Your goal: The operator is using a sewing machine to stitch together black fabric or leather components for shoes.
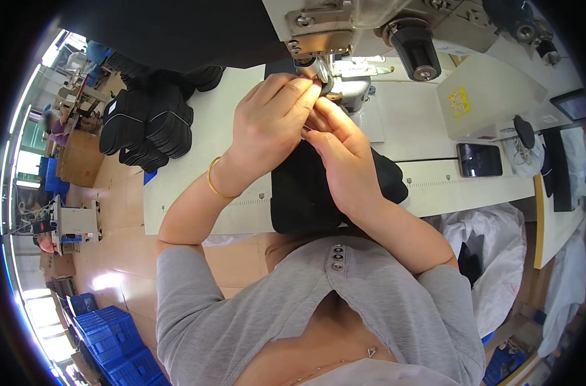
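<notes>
Both my hands meet just below the needle area of a sewing machine (322, 67). My left hand (270, 122), with a gold bangle at its wrist, is closed, its fingertips pinched at the edge of the work beside the presser foot. Close against it, my right hand (347, 154) is closed too, thumb and forefinger nearly together. A black fabric piece (302, 193) passes under both hands and hangs over the table's front edge toward my lap. The fingers cover most of the edge they grip, so its exact shape is hidden.
Bundled stacks of black shoe-shaped pieces (148, 122) sit on the left. A phone (479, 159) lies on the white table (434, 183) at right. A white plastic bag (499, 257) hangs below. Blue crates (116, 341) stand on the floor at left; a person (58, 125) sits far off.
</notes>
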Available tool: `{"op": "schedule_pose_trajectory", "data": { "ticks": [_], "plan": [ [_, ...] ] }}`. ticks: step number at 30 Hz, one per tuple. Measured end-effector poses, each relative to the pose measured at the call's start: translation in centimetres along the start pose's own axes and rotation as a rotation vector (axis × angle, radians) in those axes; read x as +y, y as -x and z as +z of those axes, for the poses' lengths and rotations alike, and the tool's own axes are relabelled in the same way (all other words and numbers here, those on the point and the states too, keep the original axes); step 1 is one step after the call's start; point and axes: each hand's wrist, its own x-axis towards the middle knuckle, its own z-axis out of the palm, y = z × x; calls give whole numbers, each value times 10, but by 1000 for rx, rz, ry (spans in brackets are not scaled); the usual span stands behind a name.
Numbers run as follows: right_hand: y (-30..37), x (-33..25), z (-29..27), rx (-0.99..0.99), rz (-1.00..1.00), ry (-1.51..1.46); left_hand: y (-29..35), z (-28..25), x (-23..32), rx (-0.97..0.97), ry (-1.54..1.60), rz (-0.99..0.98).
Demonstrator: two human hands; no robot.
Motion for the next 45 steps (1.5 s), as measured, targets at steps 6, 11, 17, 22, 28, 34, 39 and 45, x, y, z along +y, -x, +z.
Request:
{"op": "schedule_pose_trajectory", "data": {
  "ticks": [6, 11, 17, 22, 28, 34, 39, 45],
  "plan": [
    [-1, 0, 0, 19, -12, 61, -6, -2, 6, -64, -79, -27],
    [0, 0, 0, 41, 5, 88, -10, -4, 10, -85, -79, -61],
    [1, 2, -4, 67, 6, 175, -15, -6, 16, -147, -80, -148],
    [-6, 11, -12, 75, -31, 396, -23, -14, 17, -214, 42, -268],
    [-13, 25, -18, 101, -108, 691, -29, -19, 20, -250, 86, -340],
    [-4, 15, -17, 81, -53, 670, -29, -22, 22, -303, 65, -329],
    [-1, 10, -14, 84, -19, 606, -30, -25, 24, -338, 57, -360],
    [3, -5, -16, 70, -14, 605, -25, -32, 32, -231, 198, -393]
  ]
}}
